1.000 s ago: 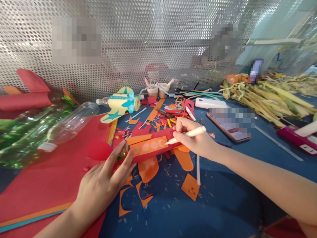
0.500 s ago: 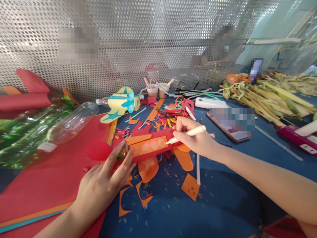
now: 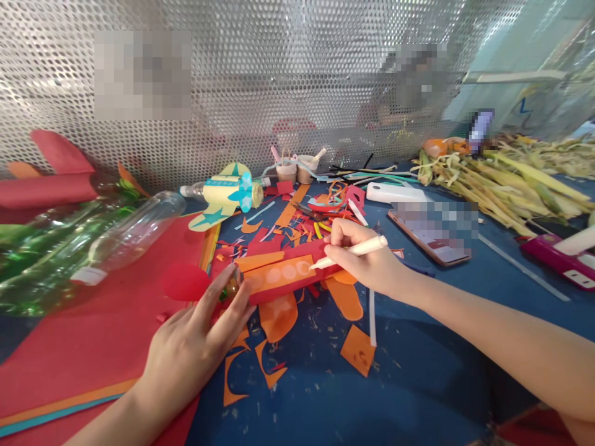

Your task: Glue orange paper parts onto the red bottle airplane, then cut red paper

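Note:
A bottle wrapped in red paper (image 3: 304,250) lies across the middle of the table. Along it runs an orange strip (image 3: 263,279) with a row of pale circles. My left hand (image 3: 190,334) grips the bottle's left end, thumb and fingers around its bare clear neck. In my right hand (image 3: 357,257) is a white marker (image 3: 372,245), pinched like a pen, its tip at the rightmost circle. Orange paper fins (image 3: 279,317) stick out below the bottle. A red rounded shape, perhaps a balloon (image 3: 186,282), is just left of my left fingers.
Paper scraps (image 3: 232,378) and scissors (image 3: 311,212) surround the bottle. Beyond stand a yellow paper-covered bottle (image 3: 216,192) and cups of markers (image 3: 286,170). Plastic bottles (image 3: 134,238) and red sheets (image 3: 93,341) lie left; a phone (image 3: 430,238) and dry husks (image 3: 515,179) lie right.

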